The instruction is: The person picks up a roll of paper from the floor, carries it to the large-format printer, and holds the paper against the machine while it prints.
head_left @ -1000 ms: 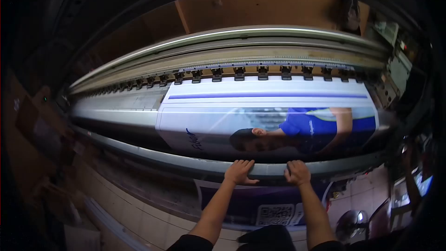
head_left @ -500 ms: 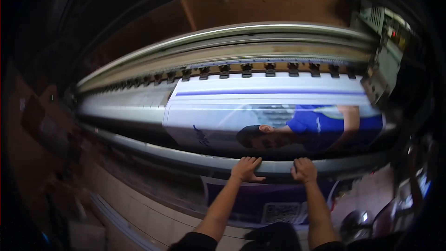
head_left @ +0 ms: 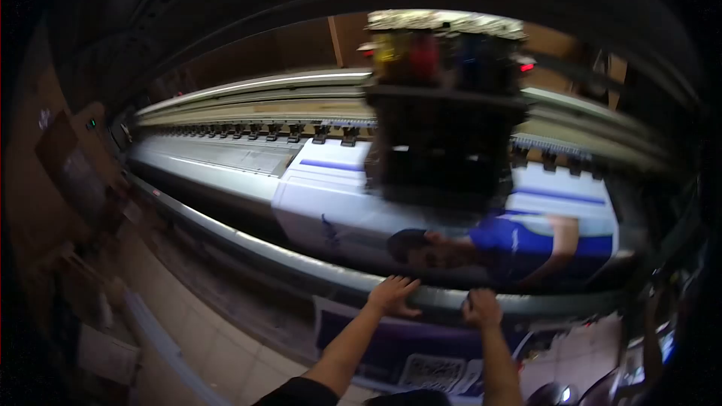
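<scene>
Both of my hands are on the long metal bar (head_left: 278, 252) along the front of a wide-format printer. My left hand (head_left: 392, 297) has its fingers curled over the top of the bar and its thumb out to the right along the near side. A short way to the right, my right hand (head_left: 481, 308) is closed over the same bar. Just beyond them, a printed banner (head_left: 316, 214) slopes down from the printer, showing a figure in a blue shirt and a purple stripe. The blurred, dark print carriage (head_left: 444, 135) hides part of the banner.
A row of black pinch rollers (head_left: 256, 132) runs along the printer bed (head_left: 218, 152). Below the bar hangs a purple printed sheet (head_left: 376, 338) with a QR code. Tiled floor (head_left: 188, 301) lies at lower left. Round dark objects (head_left: 553, 393) stand at lower right.
The print carriage has come into view over the banner, covering its middle. The camera view has shifted, so the printer sits lower in the picture. My hands stay on the bar.
</scene>
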A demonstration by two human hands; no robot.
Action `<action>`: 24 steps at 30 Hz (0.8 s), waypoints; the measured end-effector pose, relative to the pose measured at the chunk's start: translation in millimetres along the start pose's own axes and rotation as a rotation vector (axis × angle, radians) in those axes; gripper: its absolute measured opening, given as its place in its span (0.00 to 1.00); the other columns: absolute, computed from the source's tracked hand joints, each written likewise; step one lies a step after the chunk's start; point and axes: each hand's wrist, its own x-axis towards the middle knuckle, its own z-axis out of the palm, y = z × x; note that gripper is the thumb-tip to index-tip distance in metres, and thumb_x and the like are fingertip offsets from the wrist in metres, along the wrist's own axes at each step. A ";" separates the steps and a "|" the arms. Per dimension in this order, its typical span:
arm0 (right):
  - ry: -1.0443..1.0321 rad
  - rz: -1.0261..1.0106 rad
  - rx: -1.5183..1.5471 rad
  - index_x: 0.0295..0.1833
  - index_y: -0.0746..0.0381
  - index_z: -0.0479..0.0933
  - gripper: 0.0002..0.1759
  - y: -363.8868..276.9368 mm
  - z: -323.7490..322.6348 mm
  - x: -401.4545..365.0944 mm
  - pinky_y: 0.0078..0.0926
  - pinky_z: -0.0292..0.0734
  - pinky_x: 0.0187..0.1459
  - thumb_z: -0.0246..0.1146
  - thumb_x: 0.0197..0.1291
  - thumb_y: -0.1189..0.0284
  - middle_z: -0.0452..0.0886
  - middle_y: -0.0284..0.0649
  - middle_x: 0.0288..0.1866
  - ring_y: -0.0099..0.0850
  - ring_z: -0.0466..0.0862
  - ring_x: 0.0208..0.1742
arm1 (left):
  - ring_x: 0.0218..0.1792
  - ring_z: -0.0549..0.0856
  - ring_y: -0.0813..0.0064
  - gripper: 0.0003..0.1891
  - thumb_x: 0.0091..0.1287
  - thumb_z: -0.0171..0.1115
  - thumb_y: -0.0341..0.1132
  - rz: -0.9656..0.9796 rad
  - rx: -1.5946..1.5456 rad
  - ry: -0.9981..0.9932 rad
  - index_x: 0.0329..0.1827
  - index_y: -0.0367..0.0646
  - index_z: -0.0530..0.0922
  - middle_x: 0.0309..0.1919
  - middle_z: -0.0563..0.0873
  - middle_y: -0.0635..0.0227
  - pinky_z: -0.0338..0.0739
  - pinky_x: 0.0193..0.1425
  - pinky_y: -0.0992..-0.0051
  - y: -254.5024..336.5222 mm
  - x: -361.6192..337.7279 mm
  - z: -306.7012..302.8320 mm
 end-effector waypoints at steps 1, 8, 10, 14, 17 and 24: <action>-0.009 -0.022 -0.015 0.44 0.62 0.80 0.18 9.8 9.9 -2.1 0.45 0.79 0.49 0.66 0.52 0.61 0.82 0.47 0.40 0.47 0.82 0.45 | 0.51 0.83 0.55 0.49 0.50 0.72 0.70 0.015 -0.026 0.018 0.69 0.42 0.75 0.49 0.83 0.56 0.76 0.58 0.60 -1.1 -0.6 1.8; 0.115 -0.092 -0.036 0.45 0.64 0.82 0.18 -3.7 -5.9 1.6 0.42 0.79 0.50 0.64 0.56 0.62 0.81 0.46 0.39 0.46 0.82 0.43 | 0.50 0.83 0.59 0.47 0.51 0.71 0.71 -0.004 0.001 -0.066 0.66 0.44 0.77 0.46 0.83 0.60 0.75 0.57 0.62 4.5 0.3 -10.3; 0.063 -0.066 -0.031 0.47 0.64 0.81 0.17 -5.8 -5.7 0.4 0.42 0.78 0.52 0.64 0.56 0.64 0.82 0.46 0.41 0.46 0.82 0.46 | 0.50 0.82 0.57 0.47 0.50 0.71 0.71 -0.029 0.026 -0.086 0.65 0.44 0.77 0.50 0.82 0.58 0.75 0.59 0.62 5.6 0.6 -10.4; 0.077 -0.049 -0.018 0.46 0.62 0.81 0.16 -5.2 -2.7 -0.9 0.42 0.79 0.50 0.64 0.56 0.64 0.82 0.45 0.39 0.45 0.82 0.45 | 0.50 0.82 0.57 0.47 0.51 0.71 0.71 -0.041 0.023 -0.100 0.64 0.42 0.76 0.50 0.82 0.58 0.75 0.59 0.62 7.0 1.0 -11.2; 0.140 -0.079 -0.026 0.44 0.61 0.81 0.15 -5.1 -3.7 2.0 0.42 0.79 0.50 0.64 0.55 0.63 0.81 0.45 0.38 0.45 0.82 0.44 | 0.51 0.82 0.57 0.47 0.51 0.71 0.70 -0.039 0.002 -0.086 0.65 0.43 0.76 0.50 0.82 0.58 0.75 0.59 0.62 6.4 1.5 -12.7; 0.084 -0.078 -0.055 0.45 0.62 0.82 0.18 -1.3 -0.9 0.3 0.42 0.80 0.50 0.63 0.56 0.61 0.82 0.46 0.39 0.45 0.83 0.44 | 0.53 0.82 0.56 0.47 0.52 0.70 0.71 -0.044 0.005 -0.124 0.68 0.44 0.75 0.52 0.82 0.58 0.75 0.61 0.60 5.6 0.7 -11.7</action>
